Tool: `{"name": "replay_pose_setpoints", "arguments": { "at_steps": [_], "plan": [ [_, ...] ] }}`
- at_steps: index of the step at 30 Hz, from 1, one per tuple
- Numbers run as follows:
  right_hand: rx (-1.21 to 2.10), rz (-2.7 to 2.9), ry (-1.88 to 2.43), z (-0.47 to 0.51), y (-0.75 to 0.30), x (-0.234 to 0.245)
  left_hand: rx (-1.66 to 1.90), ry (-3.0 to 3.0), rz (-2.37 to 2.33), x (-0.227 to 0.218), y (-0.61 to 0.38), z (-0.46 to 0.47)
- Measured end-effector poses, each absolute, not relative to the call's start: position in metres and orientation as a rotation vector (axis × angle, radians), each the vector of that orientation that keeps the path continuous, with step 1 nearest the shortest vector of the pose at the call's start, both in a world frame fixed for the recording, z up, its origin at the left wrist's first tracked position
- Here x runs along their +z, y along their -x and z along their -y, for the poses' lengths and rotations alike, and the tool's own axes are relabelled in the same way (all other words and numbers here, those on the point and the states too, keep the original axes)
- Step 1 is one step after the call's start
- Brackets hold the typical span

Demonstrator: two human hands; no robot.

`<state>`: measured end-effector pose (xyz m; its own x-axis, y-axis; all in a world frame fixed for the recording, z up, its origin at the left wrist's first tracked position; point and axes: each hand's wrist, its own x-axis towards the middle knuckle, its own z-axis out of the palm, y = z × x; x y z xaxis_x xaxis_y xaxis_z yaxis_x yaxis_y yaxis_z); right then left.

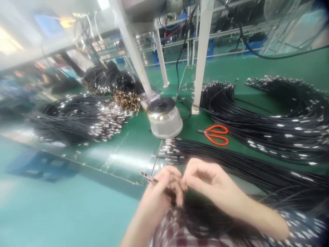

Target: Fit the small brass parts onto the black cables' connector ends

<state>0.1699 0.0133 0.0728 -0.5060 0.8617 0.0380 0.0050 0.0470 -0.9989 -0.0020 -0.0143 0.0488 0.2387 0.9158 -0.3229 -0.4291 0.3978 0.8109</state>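
My left hand is closed around dark cables near the table's front edge, above my lap. A thin dark piece with silvery parts juts out past its thumb side. My right hand is in a pinch, its fingertips meeting the left fingers; a small gold-coloured tip shows just below them. Whatever else the pinch holds is hidden. Black cables hang below both hands over my lap. Just beyond the hands lies a bundle of black cables with stripped, pale and reddish ends pointing left.
A grey-white round device with a black top stands mid-table. Orange-handled scissors lie right of it. Large black cable bundles lie at the left and right. White posts rise from the green tabletop.
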Motion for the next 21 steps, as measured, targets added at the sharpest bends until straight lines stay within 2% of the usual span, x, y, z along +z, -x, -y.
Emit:
{"name": "replay_pose_setpoints", "arguments": {
  "at_steps": [3, 7, 11, 14, 17, 21],
  "plan": [
    [1.597, 1.835, 0.783, -0.003, -0.167, 0.083, 0.997, -0.877, -1.022, 0.054, 0.016, 0.005],
    [1.815, 2.166, 0.670, 0.011, -0.162, 0.076, 0.782, -0.964, -1.124, 0.062, 0.033, -0.003],
    [1.892, 2.199, 0.640, 0.016, -0.166, 0.065, 0.785, -1.031, -1.032, 0.071, 0.040, -0.007],
    [1.888, 2.175, 0.635, 0.011, -0.173, 0.076, 0.844, -1.002, -1.047, 0.073, 0.035, -0.006],
    [1.819, 2.050, 0.766, -0.004, -0.178, 0.094, 0.853, -0.945, -1.131, 0.068, 0.020, 0.000],
    [1.503, 1.600, 1.071, -0.031, -0.176, 0.097, 0.875, -0.831, -1.127, 0.059, -0.004, 0.014]
  ]
}}
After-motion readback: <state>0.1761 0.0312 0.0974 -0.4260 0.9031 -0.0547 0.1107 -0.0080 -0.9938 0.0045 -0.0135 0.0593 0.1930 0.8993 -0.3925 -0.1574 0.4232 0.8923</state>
